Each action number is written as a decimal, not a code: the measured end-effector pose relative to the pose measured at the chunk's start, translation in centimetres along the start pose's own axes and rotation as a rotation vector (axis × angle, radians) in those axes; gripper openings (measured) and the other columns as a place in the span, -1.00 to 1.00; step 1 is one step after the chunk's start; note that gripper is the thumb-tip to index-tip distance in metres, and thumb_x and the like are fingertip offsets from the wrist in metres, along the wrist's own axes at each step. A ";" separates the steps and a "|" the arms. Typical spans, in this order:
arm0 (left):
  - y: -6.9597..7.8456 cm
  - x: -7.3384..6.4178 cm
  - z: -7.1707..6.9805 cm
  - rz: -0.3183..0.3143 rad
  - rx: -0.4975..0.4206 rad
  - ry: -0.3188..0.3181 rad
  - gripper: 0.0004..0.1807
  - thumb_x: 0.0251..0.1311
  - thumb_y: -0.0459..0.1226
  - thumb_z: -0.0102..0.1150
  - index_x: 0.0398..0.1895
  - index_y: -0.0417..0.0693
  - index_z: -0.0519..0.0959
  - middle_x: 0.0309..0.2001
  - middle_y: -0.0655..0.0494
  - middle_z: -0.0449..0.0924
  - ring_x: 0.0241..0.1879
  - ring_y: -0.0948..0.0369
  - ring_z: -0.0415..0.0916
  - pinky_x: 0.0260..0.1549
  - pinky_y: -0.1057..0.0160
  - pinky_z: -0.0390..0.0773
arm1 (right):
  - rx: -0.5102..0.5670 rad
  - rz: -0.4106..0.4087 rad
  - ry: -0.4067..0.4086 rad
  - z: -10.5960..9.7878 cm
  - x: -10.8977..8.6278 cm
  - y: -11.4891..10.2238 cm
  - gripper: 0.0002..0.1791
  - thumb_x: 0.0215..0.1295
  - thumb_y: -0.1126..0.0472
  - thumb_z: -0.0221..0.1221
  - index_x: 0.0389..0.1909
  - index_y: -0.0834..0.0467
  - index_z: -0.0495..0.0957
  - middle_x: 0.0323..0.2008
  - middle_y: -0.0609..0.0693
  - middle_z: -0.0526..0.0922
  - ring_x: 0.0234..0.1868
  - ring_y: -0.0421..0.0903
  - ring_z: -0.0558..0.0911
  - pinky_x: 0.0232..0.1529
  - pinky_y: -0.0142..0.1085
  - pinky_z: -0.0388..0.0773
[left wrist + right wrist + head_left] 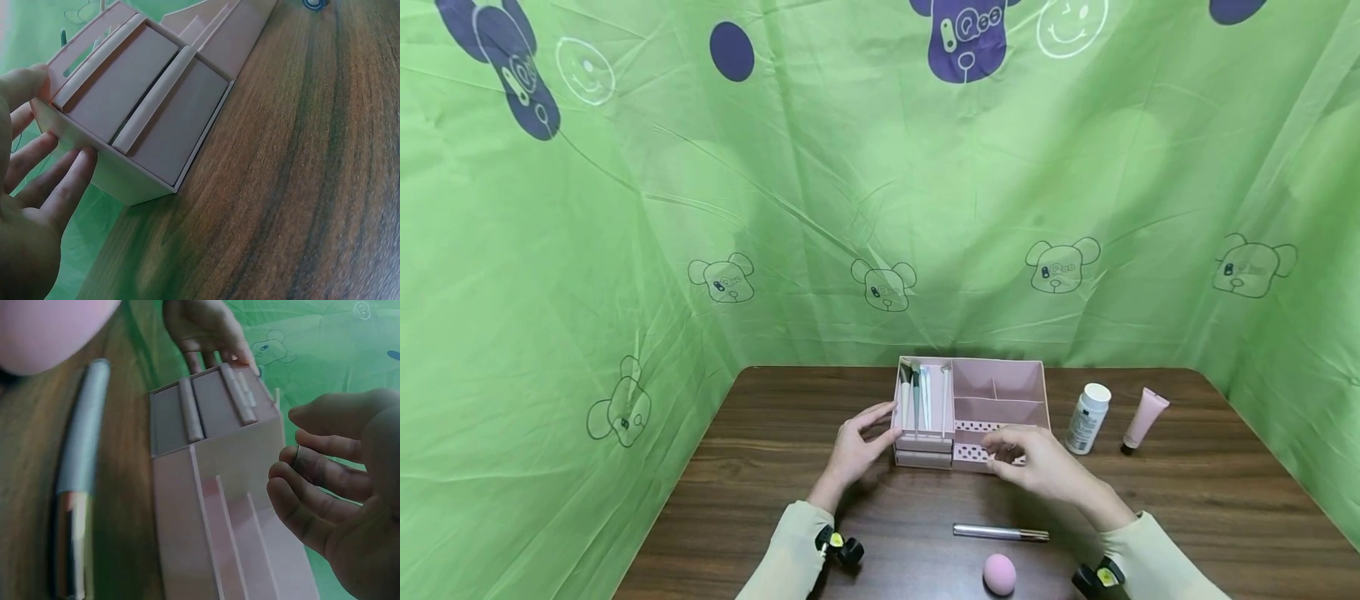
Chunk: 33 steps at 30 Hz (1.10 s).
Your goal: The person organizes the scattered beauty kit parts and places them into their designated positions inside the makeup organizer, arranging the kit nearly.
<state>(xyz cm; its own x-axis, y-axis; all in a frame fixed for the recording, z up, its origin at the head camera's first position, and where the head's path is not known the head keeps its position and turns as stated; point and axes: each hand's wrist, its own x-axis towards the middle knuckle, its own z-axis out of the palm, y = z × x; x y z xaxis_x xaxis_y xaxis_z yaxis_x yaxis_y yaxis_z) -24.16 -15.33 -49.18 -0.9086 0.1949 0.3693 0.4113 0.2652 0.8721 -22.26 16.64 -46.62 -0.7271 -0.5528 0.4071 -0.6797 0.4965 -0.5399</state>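
A pink desktop organizer [1000, 380] stands at the back of the table, with two drawers on its left front. My left hand [859, 443] touches its left side; in the left wrist view the thumb lies at the upper front corner and the fingertips [84, 159] rest against the side wall. Makeup brushes [916, 396] stand in the left compartment. My right hand [1037, 462] is over the front right of the organizer, fingers loosely bent, holding nothing in the right wrist view.
A silver pen-like tube [1000, 532] lies in front of the organizer, with a pink makeup sponge [999, 575] nearer me. To the right stand a white bottle [1087, 419] and a pink squeeze tube [1145, 419] with a black cap. Green curtain [865, 208] surrounds the table [737, 475].
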 end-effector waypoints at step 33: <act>-0.4 0.1 0.2 0.022 -0.009 0.017 -0.50 0.16 -0.32 0.35 0.19 -0.25 0.53 0.20 -0.22 0.51 0.11 -0.08 0.57 0.20 -0.20 0.47 | -0.002 -0.013 -0.111 1.7 -4.1 2.0 -0.69 0.04 0.22 0.42 -0.15 0.08 0.64 -0.32 -0.13 0.68 -0.35 -0.26 0.60 -0.35 -0.36 0.63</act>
<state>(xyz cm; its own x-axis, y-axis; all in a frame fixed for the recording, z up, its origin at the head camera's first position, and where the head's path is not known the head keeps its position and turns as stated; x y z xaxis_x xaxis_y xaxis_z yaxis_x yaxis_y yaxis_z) -24.38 -15.24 -49.58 -0.9006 0.1841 0.3938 0.4306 0.2527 0.8664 -20.53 18.75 -50.61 -0.7031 -0.6299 0.3301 -0.6895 0.4900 -0.5334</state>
